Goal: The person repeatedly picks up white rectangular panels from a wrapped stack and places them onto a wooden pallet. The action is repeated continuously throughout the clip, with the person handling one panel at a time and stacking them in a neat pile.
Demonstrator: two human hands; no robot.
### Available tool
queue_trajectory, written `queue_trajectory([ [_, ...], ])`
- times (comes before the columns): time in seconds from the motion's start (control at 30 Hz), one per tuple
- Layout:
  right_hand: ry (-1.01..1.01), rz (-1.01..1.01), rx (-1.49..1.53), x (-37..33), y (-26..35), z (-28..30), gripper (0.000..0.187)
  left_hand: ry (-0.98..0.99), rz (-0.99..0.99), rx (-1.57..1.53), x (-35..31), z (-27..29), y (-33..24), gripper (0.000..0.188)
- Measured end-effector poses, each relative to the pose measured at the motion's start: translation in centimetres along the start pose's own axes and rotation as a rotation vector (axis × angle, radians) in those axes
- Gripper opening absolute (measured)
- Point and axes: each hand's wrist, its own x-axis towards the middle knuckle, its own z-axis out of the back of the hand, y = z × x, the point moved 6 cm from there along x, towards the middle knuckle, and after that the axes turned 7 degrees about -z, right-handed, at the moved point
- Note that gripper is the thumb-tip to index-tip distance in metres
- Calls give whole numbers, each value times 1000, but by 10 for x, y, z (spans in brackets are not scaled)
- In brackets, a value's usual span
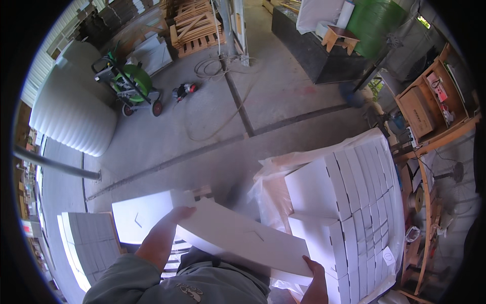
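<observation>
A long, flat white cardboard box (248,235) is held slantwise in front of my body. My left hand (182,213) grips its far left end, and my right hand (315,268) is closed on its near right end, thumb on top. Close by on the right stands a tall stack of similar white boxes (362,202), with clear plastic film (271,195) hanging along its side. Beside my left forearm lies another white box (147,210). Further left is a lower stack of white boxes (91,243). Pallet slats (174,258) show beneath my left arm.
Across the concrete floor are a green-wheeled strapping cart (129,83), a big roll of white wrap (76,106), a small red-and-black tool (183,91) and a loose hose (212,137). A metal pole (55,163) juts in at left. Wooden shelving (430,106) lines the right.
</observation>
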Motion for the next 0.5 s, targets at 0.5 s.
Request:
queue_trajectory([
  [0.5, 132, 30, 345, 64, 187, -89, 75, 225, 118, 220, 211, 141, -62, 70],
])
